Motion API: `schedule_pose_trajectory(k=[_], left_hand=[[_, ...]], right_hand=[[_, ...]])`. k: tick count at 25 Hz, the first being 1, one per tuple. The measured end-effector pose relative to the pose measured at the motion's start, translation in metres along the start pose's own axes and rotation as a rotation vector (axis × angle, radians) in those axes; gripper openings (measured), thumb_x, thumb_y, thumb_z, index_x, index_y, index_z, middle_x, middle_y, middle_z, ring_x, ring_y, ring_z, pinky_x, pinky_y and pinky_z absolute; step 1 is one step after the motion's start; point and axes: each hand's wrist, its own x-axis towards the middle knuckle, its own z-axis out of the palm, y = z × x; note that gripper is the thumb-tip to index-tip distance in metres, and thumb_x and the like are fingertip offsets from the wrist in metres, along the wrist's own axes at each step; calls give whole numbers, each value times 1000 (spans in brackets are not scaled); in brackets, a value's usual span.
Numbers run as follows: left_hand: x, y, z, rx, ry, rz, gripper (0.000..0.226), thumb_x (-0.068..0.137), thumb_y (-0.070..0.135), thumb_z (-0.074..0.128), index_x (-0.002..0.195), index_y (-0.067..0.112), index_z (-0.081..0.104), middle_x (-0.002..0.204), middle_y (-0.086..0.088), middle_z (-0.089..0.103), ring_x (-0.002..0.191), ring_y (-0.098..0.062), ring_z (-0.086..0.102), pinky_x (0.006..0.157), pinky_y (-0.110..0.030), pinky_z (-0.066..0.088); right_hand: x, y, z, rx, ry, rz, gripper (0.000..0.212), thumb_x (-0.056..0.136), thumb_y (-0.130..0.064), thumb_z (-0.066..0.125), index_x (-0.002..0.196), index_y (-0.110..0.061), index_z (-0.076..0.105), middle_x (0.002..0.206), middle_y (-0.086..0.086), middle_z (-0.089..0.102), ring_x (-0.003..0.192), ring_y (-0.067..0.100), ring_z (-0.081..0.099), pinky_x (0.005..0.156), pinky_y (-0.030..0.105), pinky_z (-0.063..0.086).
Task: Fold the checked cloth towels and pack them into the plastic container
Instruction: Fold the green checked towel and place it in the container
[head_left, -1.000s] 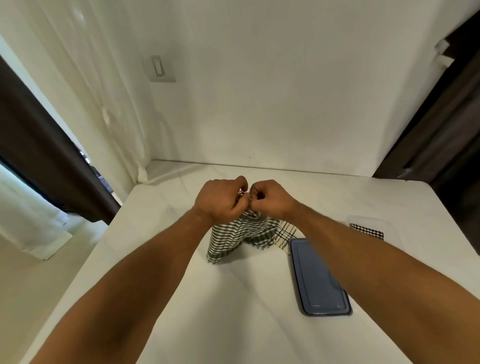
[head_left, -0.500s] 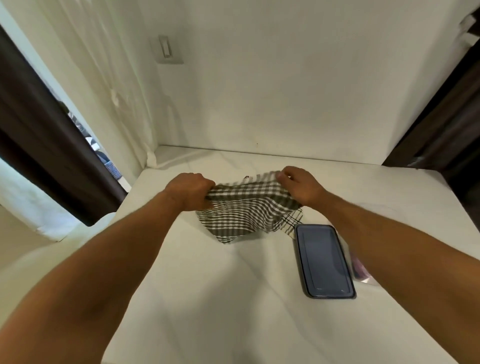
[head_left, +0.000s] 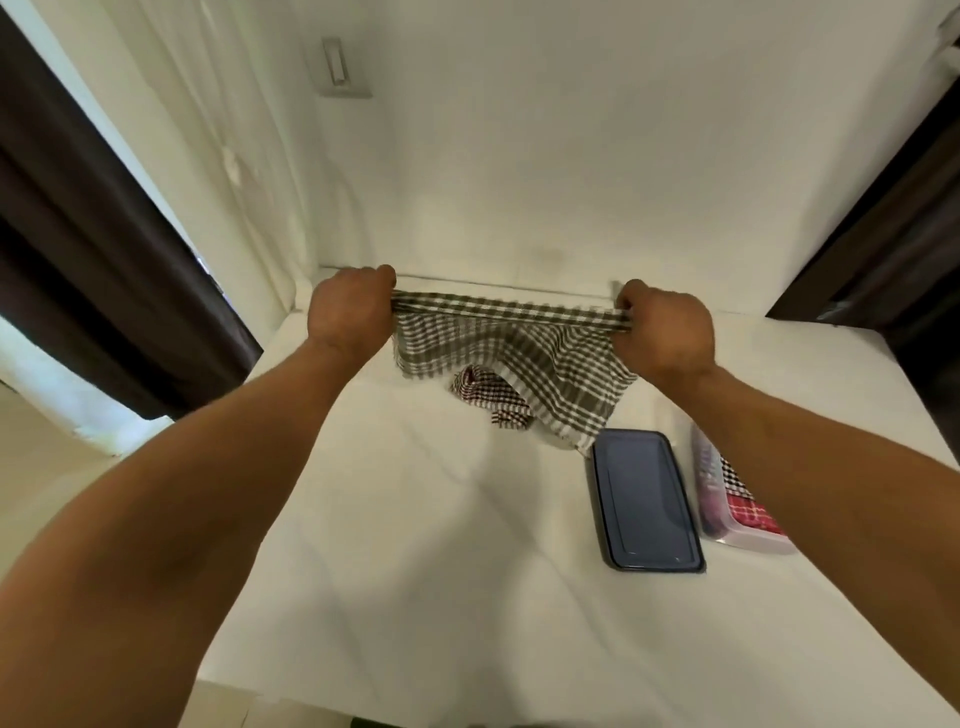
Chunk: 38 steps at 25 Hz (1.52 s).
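Your left grip (head_left: 349, 312) and right grip (head_left: 665, 332) stretch a green-and-white checked cloth towel (head_left: 524, 358) taut above the white worktop (head_left: 415, 545), beside a dark blue rectangular plastic lid (head_left: 644, 501).

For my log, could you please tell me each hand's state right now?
Left hand: grips one end of the green checked towel.
Right hand: grips its other end.

A white worktop (head_left: 415, 545) runs back to a pale wall (head_left: 571, 156) with a light switch (head_left: 340, 67) high up. A dark curtain (head_left: 78, 260) hangs left, a sheer white curtain (head_left: 218, 130) just beside it.
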Motion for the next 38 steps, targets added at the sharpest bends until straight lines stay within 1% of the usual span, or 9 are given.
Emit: schedule_pose_trajectory(k=[5,12,19,22,25,28,30,34,38], left_hand=[[-70,-16,50,74,-281,181,34,85,15,53,119,22,58,118,-8,54,82,-36,64,64,-38,43],[-193,-24,116,184,-965,243,37,96,24,52,133,20,54,139,-6,54,124,-24,54,105,-33,42],[-200,-41,123,238,-989,225,34,97,29,52,129,18,55,135,-6,57,122,-23,56,105,-35,44],[-191,-47,131,266,-1073,242,38,95,26,56,132,15,54,137,-8,56,124,-25,55,106,-35,43],[-187,-47,135,265,-1258,191,38,97,19,53,134,9,55,139,-12,55,127,-29,53,108,-37,41],[-188,-51,135,410,-1399,228,35,90,11,64,125,5,63,128,-14,63,116,-31,61,100,-38,49],[-185,-59,141,429,-1393,239,38,87,11,68,124,6,61,125,-14,64,112,-30,63,97,-38,51],[-169,-81,137,260,-1116,110,39,87,10,61,126,11,55,127,-10,61,113,-26,61,94,-33,52],[-150,-91,133,114,-1033,-11,56,72,32,82,120,17,58,121,-4,65,109,-23,62,90,-32,51]], right_hand=[[-92,-1,50,-81,-578,-138,30,87,-40,62,113,-24,58,102,5,70,91,30,66,71,33,47],[-189,-8,100,-126,-1023,-78,24,84,-30,56,104,-26,69,105,-2,69,97,22,65,81,32,53],[-194,-19,99,-326,-1423,36,43,90,-30,57,129,-14,58,133,10,60,118,28,59,98,38,51],[-188,-18,95,-144,-1661,355,52,95,-26,61,142,-8,47,144,18,51,124,35,56,93,41,54],[-186,-13,90,-63,-1813,530,48,93,-25,67,136,-9,53,126,12,62,103,24,64,75,32,56],[-182,-11,85,-72,-1891,515,20,90,-25,70,106,-15,62,99,3,65,85,16,61,72,30,52],[-177,-3,83,19,-1745,483,15,90,-23,69,100,-16,62,96,3,63,89,20,62,78,32,50],[-164,21,92,417,-967,552,22,94,-34,65,84,-14,68,84,5,67,81,23,65,77,42,55],[-147,27,101,346,-724,569,10,88,-23,69,97,-18,71,92,3,73,80,18,66,65,28,54]])
